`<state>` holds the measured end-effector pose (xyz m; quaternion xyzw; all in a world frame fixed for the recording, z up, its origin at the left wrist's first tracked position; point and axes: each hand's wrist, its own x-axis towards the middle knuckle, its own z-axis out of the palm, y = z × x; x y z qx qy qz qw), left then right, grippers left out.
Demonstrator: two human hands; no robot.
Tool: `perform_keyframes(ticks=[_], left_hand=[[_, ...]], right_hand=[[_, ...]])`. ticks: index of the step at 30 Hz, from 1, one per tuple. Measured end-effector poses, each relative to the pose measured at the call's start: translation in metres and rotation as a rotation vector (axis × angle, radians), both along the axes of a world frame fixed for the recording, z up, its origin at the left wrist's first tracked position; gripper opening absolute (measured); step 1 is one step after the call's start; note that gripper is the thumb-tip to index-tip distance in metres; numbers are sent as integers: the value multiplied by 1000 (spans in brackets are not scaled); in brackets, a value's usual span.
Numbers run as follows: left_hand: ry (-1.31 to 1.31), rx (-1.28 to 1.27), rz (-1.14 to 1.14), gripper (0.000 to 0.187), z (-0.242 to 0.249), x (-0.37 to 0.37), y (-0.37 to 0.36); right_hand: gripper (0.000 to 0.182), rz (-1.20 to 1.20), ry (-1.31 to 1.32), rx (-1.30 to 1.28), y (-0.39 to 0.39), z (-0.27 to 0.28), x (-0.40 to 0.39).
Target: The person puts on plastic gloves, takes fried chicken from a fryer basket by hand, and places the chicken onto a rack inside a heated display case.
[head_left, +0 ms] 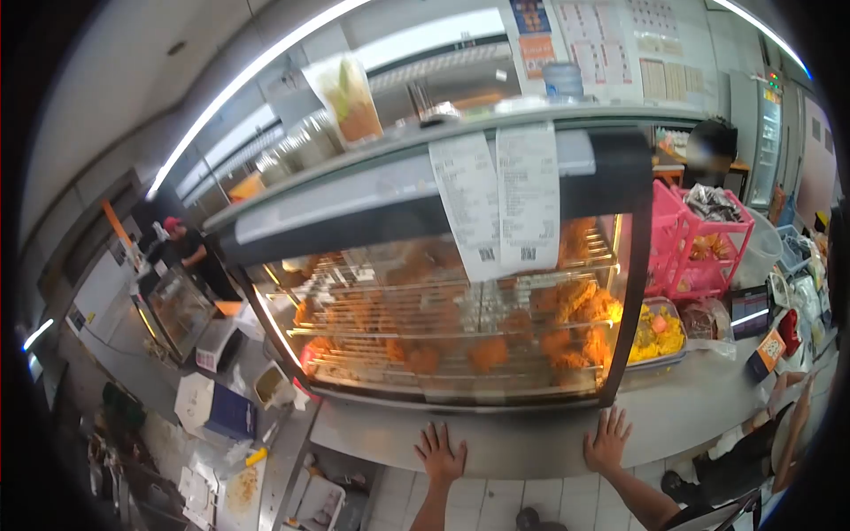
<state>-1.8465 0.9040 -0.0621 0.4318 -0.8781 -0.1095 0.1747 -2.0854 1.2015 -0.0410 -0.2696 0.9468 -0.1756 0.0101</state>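
My left hand (440, 453) lies flat with its fingers spread on the steel counter (372, 438), in front of a glass display case. My right hand (607, 440) rests flat on the same counter further right, fingers apart, near the case's right corner. Neither hand holds anything. Inside the lit display case (633, 292), pieces of fried food (487, 354) sit on wire racks. Two printed receipts (529, 195) hang over the front of its glass.
Pink baskets (660, 239) and a tray of yellow items (655, 332) stand right of the case. A person in a red cap (202, 257) is at the far left. Another person's arm (797, 425) shows at the right. A blue-white box (215, 407) sits lower left.
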Motion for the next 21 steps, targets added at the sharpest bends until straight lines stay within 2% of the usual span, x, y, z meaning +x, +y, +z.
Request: perform_keyframes(ticks=[10, 21], left_hand=[[20, 47, 21, 72, 14, -7, -1], [98, 0, 24, 68, 6, 2, 3]], right_hand=[[69, -27, 0, 62, -12, 9, -5], [73, -34, -29, -27, -2, 9, 4]])
